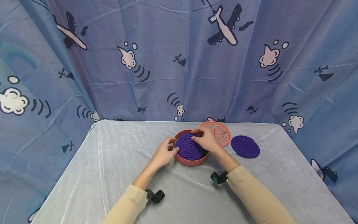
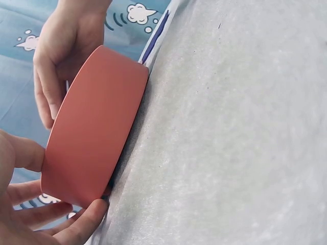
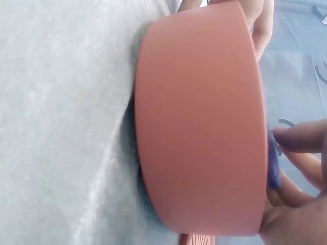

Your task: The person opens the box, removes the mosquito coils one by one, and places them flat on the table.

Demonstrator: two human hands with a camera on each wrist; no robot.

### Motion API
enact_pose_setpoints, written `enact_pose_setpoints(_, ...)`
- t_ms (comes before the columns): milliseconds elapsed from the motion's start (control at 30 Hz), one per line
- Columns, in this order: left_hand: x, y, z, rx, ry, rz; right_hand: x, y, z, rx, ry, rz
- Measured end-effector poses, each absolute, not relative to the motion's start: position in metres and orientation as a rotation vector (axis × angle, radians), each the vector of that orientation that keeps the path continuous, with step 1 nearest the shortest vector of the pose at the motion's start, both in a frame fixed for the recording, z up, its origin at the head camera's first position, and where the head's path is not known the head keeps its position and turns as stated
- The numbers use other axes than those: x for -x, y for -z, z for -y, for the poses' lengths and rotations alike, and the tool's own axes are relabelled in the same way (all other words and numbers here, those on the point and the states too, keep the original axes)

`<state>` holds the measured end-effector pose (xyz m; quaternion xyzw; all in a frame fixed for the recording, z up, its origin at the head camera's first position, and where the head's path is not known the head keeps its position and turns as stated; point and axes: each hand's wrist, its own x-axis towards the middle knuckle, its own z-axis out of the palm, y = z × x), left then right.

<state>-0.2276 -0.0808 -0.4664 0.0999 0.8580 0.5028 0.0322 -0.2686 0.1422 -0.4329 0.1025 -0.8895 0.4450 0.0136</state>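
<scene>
A blue airplane-print curtain backs the pale-covered bench; on it stands a red bowl, gripped by the left hand; at the bowl's mouth, between both hands, lies a round purple coil, no long axis; the right hand pinches its far edge, the left thumb just beside its left.

Most of frame filled by smooth side of red bowl, shown turned sideways. Purple piece seen at bowl's rim, pinched by right hand, lower right, cut off by frame edge. Left hand partly hidden behind bowl, top. Bit of slotted disc caught at bottom edge. Bowl set on pale grey cloth; blue printed curtain blurred at right.
</scene>
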Motion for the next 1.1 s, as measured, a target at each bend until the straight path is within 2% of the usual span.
enact_pose_setpoints(700, 0.229, 0.467, 0.08, -0.291, -1.549, -2.65, 0.266, 0.425, -0.153, -0.369, -1.683, 2.882)
enact_pose_setpoints(1100, 0.228, 0.467, 0.08, -0.295, -1.541, -2.657, 0.264, 0.416, -0.162, -0.266, -1.85, 2.807)
